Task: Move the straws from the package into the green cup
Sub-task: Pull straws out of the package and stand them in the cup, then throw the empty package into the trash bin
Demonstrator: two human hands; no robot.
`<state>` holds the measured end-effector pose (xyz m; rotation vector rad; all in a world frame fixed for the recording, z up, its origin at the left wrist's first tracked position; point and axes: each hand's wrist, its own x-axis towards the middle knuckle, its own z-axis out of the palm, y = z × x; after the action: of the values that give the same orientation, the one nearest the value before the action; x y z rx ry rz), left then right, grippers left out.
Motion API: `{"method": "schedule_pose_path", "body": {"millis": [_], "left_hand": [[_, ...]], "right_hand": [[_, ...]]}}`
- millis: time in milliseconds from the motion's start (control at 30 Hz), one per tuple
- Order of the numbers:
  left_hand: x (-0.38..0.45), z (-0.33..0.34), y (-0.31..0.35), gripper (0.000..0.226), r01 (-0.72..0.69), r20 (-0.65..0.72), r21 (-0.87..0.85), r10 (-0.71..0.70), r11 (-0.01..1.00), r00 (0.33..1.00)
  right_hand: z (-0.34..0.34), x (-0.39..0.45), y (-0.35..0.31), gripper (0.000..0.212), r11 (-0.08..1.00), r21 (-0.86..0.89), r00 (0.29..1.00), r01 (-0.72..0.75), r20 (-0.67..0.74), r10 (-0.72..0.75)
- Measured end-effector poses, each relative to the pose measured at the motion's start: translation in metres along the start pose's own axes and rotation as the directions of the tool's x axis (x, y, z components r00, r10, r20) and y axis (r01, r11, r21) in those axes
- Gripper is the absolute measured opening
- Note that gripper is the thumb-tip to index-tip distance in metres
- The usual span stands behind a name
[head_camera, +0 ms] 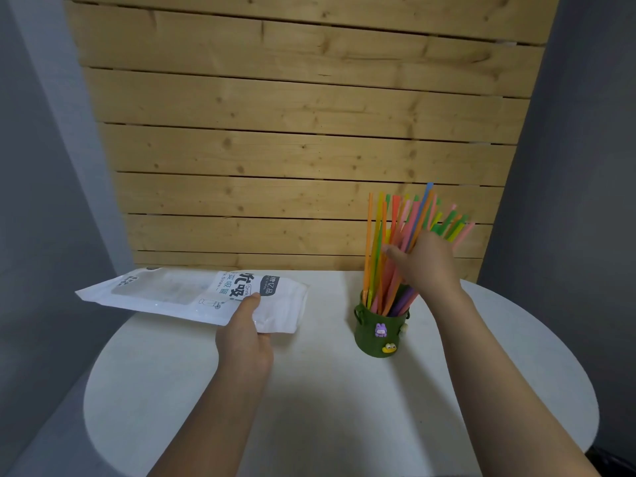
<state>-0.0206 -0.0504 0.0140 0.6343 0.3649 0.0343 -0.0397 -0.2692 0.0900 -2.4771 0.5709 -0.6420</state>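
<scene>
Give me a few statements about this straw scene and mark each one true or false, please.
1. The straws stand in the green cup. True.
2. The left hand holds the package. True.
3. The package is full of colourful straws. False: none show through its window.
4. The right hand rests flat on the table. False: it is at the straws, above the cup.
5. The cup lies tipped over. False: it stands upright.
</scene>
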Motion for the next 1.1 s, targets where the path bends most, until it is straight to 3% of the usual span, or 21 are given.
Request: {"method": "schedule_pose_path", "body": {"millis": [67,133,267,333,500,567,700,800,900,1033,1100], "left_hand": [[-0.001,0.000,0.000,0.049,0.002,0.003,0.002,-0.002,1.000,1.000],[-0.002,0.000,0.001,0.049,0.015,0.003,0.008,-0.015,1.000,1.000],[-0.005,0.003,0.003,0.048,0.083,0.049,0.029,-0.084,0.996,0.995],[-0.006,0.003,0.003,0.046,0.113,0.075,0.041,-0.116,0.993,0.990],[-0.010,0.005,0.002,0.046,0.158,0.104,0.086,-0.167,0.984,0.981],[-0.012,0.006,0.003,0.044,0.180,0.122,0.102,-0.192,0.978,0.974],[-0.009,0.004,0.004,0.040,0.240,0.155,0.123,-0.257,0.963,0.954],[-0.008,0.003,0.007,0.021,0.284,0.187,0.110,-0.300,0.953,0.935],[-0.008,0.003,0.010,0.013,0.313,0.219,0.102,-0.328,0.944,0.919],[-0.007,0.002,0.013,0.015,0.323,0.247,0.135,-0.347,0.937,0.905],[-0.008,0.002,0.014,0.015,0.317,0.266,0.172,-0.354,0.933,0.897]], "right_hand": [[0.003,-0.002,0.000,0.041,0.998,-0.058,0.990,-0.009,0.142,0.017],[0.003,-0.004,0.000,0.040,0.999,-0.050,0.985,-0.014,0.172,0.022],[0.000,-0.006,-0.001,0.027,0.982,0.180,0.994,0.060,-0.103,-0.042],[-0.002,-0.007,-0.003,0.027,0.977,0.187,0.977,0.099,-0.206,-0.060],[0.010,-0.004,0.002,0.037,1.000,0.017,1.000,0.024,-0.008,-0.024],[0.011,-0.005,0.004,0.037,0.999,0.035,1.000,0.030,-0.010,-0.029],[0.000,-0.013,-0.004,0.024,0.980,0.174,0.987,0.098,-0.141,-0.074],[-0.008,-0.018,-0.012,0.050,0.955,0.242,0.953,0.174,-0.284,-0.102],[-0.014,-0.024,-0.020,0.055,0.932,0.221,0.892,0.287,-0.416,-0.176],[-0.018,-0.038,-0.031,0.032,0.878,0.177,0.814,0.444,-0.489,-0.313],[-0.015,-0.044,-0.034,0.014,0.848,0.196,0.830,0.492,-0.401,-0.388]]}}
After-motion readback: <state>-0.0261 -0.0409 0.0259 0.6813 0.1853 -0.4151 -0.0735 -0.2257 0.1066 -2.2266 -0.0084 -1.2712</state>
